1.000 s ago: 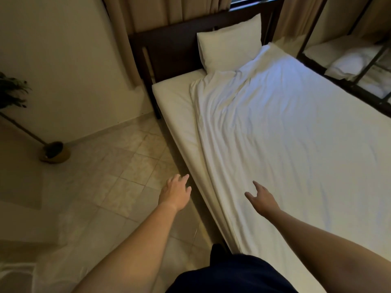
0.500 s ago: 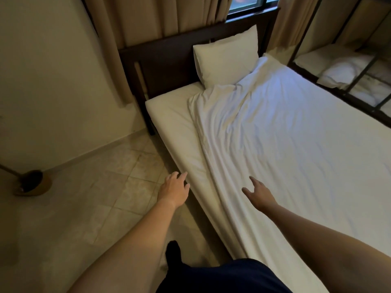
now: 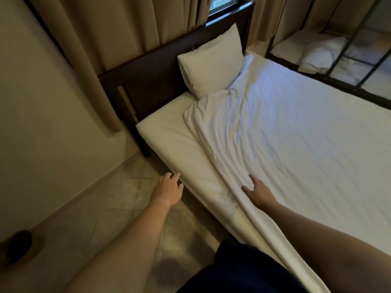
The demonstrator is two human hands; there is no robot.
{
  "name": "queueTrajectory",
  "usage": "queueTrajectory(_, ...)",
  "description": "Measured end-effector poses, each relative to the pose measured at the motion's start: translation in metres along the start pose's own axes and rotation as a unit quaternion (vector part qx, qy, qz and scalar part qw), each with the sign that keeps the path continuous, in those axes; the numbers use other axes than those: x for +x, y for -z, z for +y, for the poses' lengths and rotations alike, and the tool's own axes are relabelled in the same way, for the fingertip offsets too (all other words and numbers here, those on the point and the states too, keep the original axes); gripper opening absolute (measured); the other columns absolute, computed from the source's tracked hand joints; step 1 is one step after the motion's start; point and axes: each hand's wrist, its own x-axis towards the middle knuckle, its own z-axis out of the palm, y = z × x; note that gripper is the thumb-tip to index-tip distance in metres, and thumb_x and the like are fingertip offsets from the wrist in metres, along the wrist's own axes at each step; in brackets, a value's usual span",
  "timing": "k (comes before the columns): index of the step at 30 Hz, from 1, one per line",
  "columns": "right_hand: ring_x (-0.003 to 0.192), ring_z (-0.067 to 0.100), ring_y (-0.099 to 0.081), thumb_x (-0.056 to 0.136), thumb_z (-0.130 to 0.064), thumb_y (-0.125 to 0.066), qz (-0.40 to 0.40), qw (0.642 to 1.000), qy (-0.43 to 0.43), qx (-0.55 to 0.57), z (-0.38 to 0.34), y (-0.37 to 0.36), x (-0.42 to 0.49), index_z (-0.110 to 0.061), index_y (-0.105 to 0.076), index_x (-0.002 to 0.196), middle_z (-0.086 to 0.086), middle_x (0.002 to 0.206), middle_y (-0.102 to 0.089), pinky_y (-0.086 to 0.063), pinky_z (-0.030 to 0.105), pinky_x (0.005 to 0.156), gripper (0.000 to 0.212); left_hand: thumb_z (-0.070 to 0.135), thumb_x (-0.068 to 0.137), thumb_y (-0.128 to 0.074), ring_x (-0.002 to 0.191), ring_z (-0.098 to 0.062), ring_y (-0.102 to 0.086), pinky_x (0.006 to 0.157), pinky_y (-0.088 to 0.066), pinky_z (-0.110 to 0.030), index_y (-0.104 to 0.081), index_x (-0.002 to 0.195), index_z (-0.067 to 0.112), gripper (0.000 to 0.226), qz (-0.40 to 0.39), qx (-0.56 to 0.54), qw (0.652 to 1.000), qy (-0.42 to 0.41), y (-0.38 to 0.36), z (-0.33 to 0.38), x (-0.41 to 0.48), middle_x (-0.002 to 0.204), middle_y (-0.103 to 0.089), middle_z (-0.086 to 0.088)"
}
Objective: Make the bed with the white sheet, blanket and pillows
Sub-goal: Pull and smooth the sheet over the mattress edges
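Hovering over the floor just beside the mattress [image 3: 169, 136] edge, the left hand [image 3: 169, 190] has its fingers loosely spread and holds nothing. The right hand [image 3: 257, 191], fingers also spread, is over the white sheet [image 3: 296, 134] by the bed's near edge. Whether it touches the cloth is hard to tell. The sheet covers most of the bed but is rumpled toward the head corner and leaves a strip of mattress bare along this edge. One pillow [image 3: 211, 64] leans on the headboard [image 3: 152, 81]. My read is that the job is partway done: the sheet needs pulling straight, and no separate blanket or second pillow is in place. No labels or writing show.
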Motion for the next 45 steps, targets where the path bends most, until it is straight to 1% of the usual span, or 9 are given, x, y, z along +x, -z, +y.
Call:
queueTrajectory(5,0.147,0.027,-0.034,0.098,-0.053,-0.051,0.0,1.0,-0.005,-0.001,-0.037,-0.005,0.053,-0.026,-0.023,0.16,0.002,0.163,-0.03,-0.033,0.044,0.117,0.074,0.041,0.106,-0.04,0.146,-0.027,-0.029,0.105,-0.046,-0.045,-0.035,0.157,0.027,0.053,-0.009,0.004,1.0,-0.015,0.026,-0.012,0.064,0.161,-0.031,-0.004)
queueTrajectory(8,0.147,0.027,-0.034,0.098,-0.053,-0.051,-0.003,1.0,-0.011,0.004,-0.06,-0.003,0.093,-0.025,-0.022,0.16,0.003,0.164,-0.03,-0.033,0.044,0.116,0.074,0.042,0.105,-0.04,0.147,-0.027,-0.028,0.109,-0.043,-0.047,-0.035,0.157,0.028,0.054,-0.018,0.003,1.0,-0.018,0.044,-0.02,0.106,0.162,-0.03,-0.003)
queueTrajectory(16,0.145,0.029,-0.037,0.099,-0.052,-0.05,-0.011,1.0,-0.016,0.01,-0.127,0.018,0.196,-0.024,-0.022,0.16,0.005,0.164,-0.03,-0.033,0.043,0.115,0.073,0.04,0.103,-0.041,0.138,-0.031,-0.037,0.112,-0.041,-0.046,-0.037,0.156,0.025,0.055,-0.031,0.021,0.999,-0.008,0.104,-0.034,0.227,0.153,-0.04,-0.007)
queueTrajectory(19,0.146,0.027,-0.036,0.099,-0.051,-0.05,-0.003,1.0,-0.018,0.017,-0.146,0.028,0.225,-0.023,-0.022,0.16,0.004,0.164,-0.03,-0.032,0.042,0.116,0.073,0.042,0.104,-0.04,0.139,-0.031,-0.037,0.112,-0.04,-0.047,-0.036,0.156,0.025,0.056,-0.033,0.017,0.999,-0.011,0.123,-0.03,0.269,0.154,-0.039,-0.008)
queueTrajectory(23,0.146,0.026,-0.036,0.099,-0.053,-0.05,-0.003,0.999,-0.032,0.025,-0.161,0.036,0.257,-0.024,-0.021,0.161,0.003,0.164,-0.029,-0.032,0.041,0.116,0.074,0.043,0.104,-0.039,0.141,-0.028,-0.035,0.111,-0.042,-0.047,-0.033,0.157,0.027,0.056,-0.04,0.017,0.999,-0.022,0.142,-0.019,0.315,0.157,-0.035,-0.004)
queueTrajectory(26,0.147,0.025,-0.035,0.1,-0.052,-0.05,0.005,0.998,-0.049,0.034,-0.169,0.036,0.279,-0.024,-0.021,0.161,0.003,0.164,-0.03,-0.032,0.041,0.116,0.073,0.044,0.105,-0.038,0.142,-0.027,-0.035,0.112,-0.041,-0.046,-0.033,0.158,0.025,0.056,-0.05,0.027,0.997,-0.043,0.148,-0.012,0.35,0.159,-0.034,-0.004)
queueTrajectory(34,0.148,0.025,-0.034,0.1,-0.051,-0.05,0.025,0.991,-0.116,0.056,-0.199,0.026,0.327,-0.023,-0.021,0.161,0.003,0.164,-0.031,-0.031,0.039,0.116,0.073,0.041,0.105,-0.039,0.141,-0.027,-0.035,0.109,-0.042,-0.045,-0.032,0.158,0.024,0.056,-0.104,0.067,0.986,-0.114,0.168,-0.001,0.452,0.159,-0.033,-0.004)
queueTrajectory(38,0.146,0.027,-0.036,0.1,-0.054,-0.05,0.047,0.984,-0.16,0.069,-0.229,0.022,0.36,-0.025,-0.02,0.161,0.003,0.164,-0.03,-0.034,0.041,0.114,0.073,0.039,0.105,-0.04,0.141,-0.028,-0.036,0.107,-0.044,-0.045,-0.033,0.158,0.024,0.055,-0.112,0.081,0.978,-0.158,0.192,-0.002,0.516,0.157,-0.035,-0.004)
queueTrajectory(45,0.147,0.026,-0.034,0.1,-0.052,-0.051,0.094,0.967,-0.209,0.111,-0.296,0.017,0.412,-0.025,-0.022,0.16,0.002,0.164,-0.03,-0.032,0.043,0.116,0.072,0.039,0.104,-0.04,0.137,-0.029,-0.038,0.103,-0.043,-0.045,-0.036,0.156,0.024,0.053,-0.134,0.115,0.961,-0.211,0.245,-0.02,0.613,0.154,-0.038,-0.005)
